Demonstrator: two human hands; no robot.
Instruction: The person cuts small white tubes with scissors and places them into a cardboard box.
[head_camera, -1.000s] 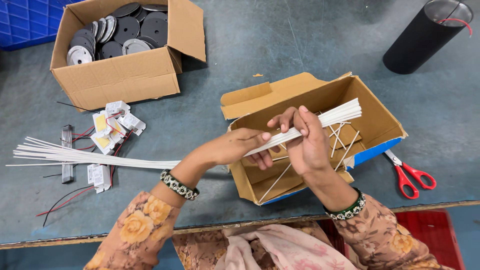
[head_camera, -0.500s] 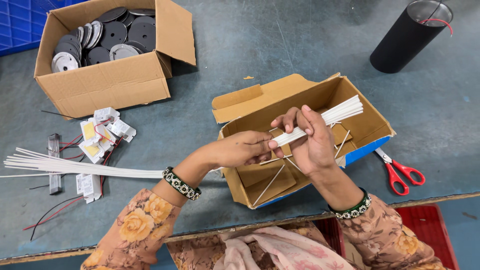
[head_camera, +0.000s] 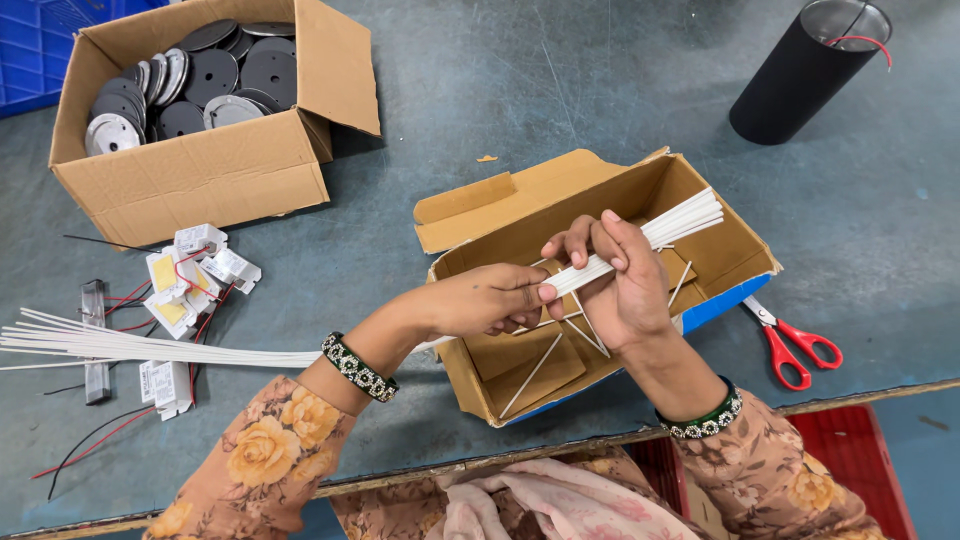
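Both hands have shifted little; right hand (head_camera: 625, 285) grips white sticks (head_camera: 650, 240), left hand (head_camera: 490, 300) pinches their near end above box (head_camera: 720, 270).

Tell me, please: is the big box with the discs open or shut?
Open. The big box has its flaps folded outward, and the grey and black discs inside show from above.

The scene is evenly and brightly lit from overhead, and soft, short shadows are cast beneath the large cardboard box (head_camera: 200, 170) and inside the smaller open box (head_camera: 600, 290). A mild sheen is seen on the grey-blue table (head_camera: 500, 90) and on the metal rim of the black cylinder (head_camera: 800, 75). Focus is kept sharp throughout, though slight wide-angle bending is noticed towards the edges.
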